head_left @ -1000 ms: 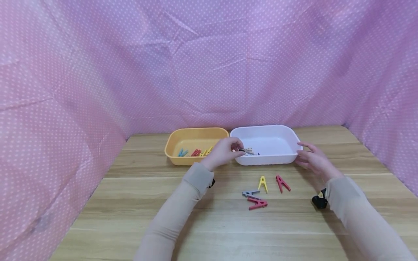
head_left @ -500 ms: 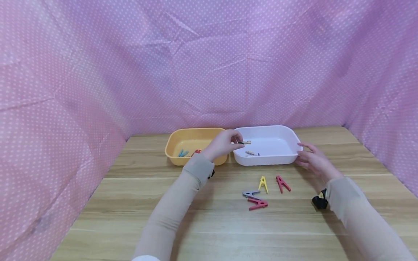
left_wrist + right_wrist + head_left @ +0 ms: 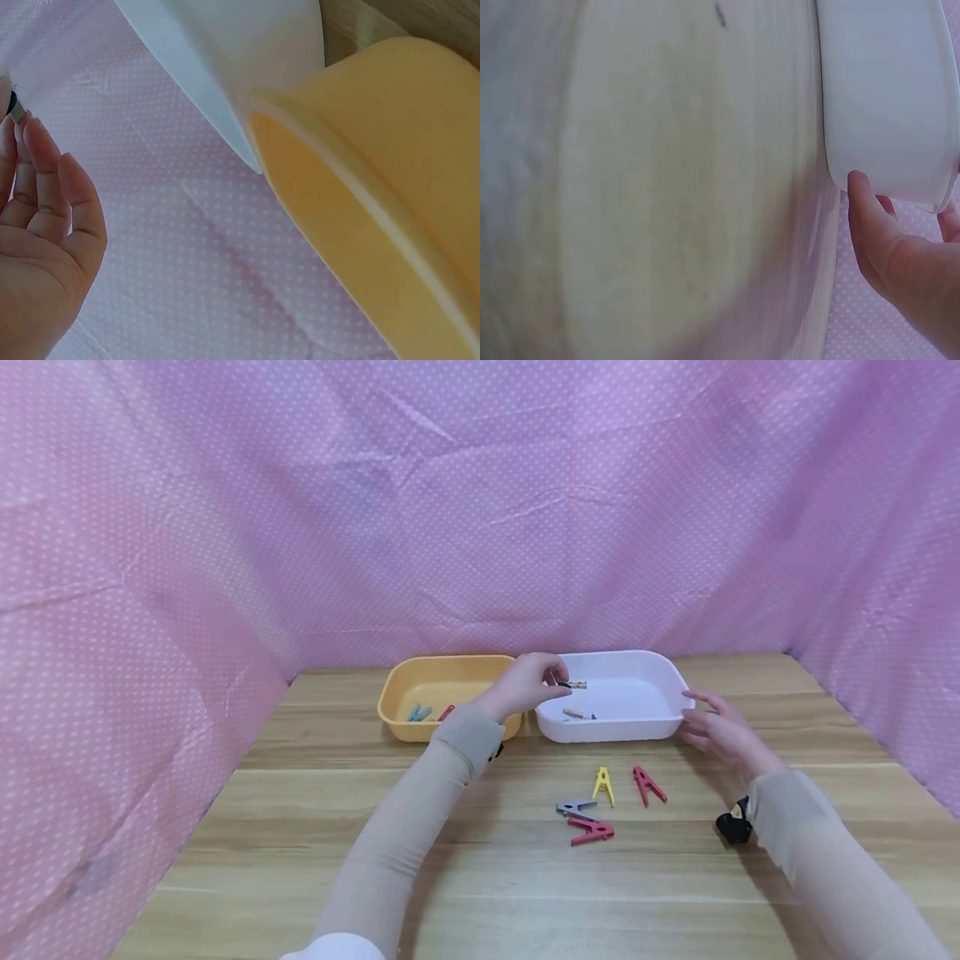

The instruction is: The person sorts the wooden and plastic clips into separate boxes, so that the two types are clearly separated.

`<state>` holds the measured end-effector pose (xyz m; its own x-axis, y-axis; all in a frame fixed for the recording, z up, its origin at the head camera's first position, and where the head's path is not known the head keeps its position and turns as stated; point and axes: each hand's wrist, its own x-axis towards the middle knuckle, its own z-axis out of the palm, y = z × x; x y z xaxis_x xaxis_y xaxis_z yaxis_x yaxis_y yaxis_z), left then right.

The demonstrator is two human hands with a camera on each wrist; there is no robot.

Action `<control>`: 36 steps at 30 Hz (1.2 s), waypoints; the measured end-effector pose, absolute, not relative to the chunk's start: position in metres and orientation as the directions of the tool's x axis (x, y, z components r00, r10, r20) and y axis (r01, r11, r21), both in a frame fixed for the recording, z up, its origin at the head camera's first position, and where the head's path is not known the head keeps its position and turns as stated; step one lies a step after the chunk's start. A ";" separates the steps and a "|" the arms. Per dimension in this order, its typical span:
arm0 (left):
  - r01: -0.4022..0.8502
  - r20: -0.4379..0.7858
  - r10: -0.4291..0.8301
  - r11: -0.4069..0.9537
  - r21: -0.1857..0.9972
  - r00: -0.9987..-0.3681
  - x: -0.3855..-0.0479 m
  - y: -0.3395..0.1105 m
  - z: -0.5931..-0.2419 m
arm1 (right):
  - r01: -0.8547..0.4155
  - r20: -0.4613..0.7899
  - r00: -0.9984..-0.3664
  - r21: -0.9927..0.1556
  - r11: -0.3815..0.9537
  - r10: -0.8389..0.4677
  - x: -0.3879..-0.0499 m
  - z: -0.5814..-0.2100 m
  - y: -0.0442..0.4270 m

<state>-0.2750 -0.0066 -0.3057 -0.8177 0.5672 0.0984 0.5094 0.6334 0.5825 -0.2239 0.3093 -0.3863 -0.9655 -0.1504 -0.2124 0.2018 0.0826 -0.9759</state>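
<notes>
Head view: left hand [image 3: 531, 682] pinches clothespin [image 3: 576, 684] over white bin [image 3: 633, 699] containing peg [image 3: 573, 713]; uncurled right hand [image 3: 720, 727] touches bin.

The person wears long sleeves in a light beige colour. The left sleeve [image 3: 397, 831] is rather close-fitting and shows several thin folds across the forearm. Its cuff [image 3: 472, 739] is a wide band, more greyish than the rest. The right sleeve [image 3: 843, 872] has the same beige colour, and it ends also in a greyish, slightly wrinkled cuff. Higher on the left arm, a rounded white edge [image 3: 337, 947] is visible. At the right wrist there is a small black object [image 3: 732, 828] with a pale yellowish part; at the left wrist, only a small black piece [image 3: 497, 752] shows.
</notes>
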 end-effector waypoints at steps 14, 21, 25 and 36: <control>0.453 0.065 0.523 0.662 0.597 -0.850 -0.297 -0.001 -0.296 | 0.219 -0.230 -0.960 -0.972 0.085 -0.157 -0.224 -0.386 0.310; 0.423 0.033 0.501 0.691 0.586 -0.865 -0.301 0.001 -0.294 | 0.201 -0.186 -0.966 -0.978 -0.063 -0.180 -0.224 -0.385 0.311; 0.415 0.025 0.500 0.689 0.594 -0.866 -0.302 0.001 -0.297 | 0.202 -0.184 -0.965 -0.976 -0.078 -0.188 -0.224 -0.386 0.310; 0.408 0.022 0.500 0.679 0.611 -0.866 -0.298 -0.001 -0.300 | 0.198 -0.190 -0.965 -0.980 -0.029 -0.178 -0.225 -0.385 0.310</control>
